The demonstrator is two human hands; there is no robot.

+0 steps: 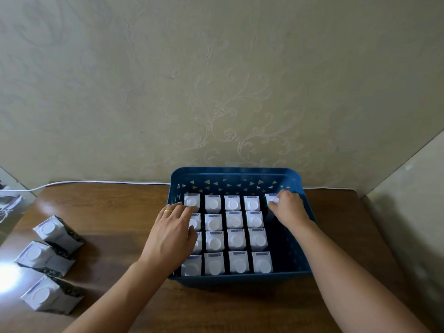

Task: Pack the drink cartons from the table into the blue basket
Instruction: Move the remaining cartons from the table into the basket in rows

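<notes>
Head view: right hand (287,209) hides carton (273,200).

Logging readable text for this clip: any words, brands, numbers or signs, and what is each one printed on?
None can be read.
Cartons in the blue basket: dark blue print lines on their tops, e.g. one carton top, too small and blurred to read.
Three cartons on the table, e.g. the nearest carton: faint blurred print, unreadable.
</notes>
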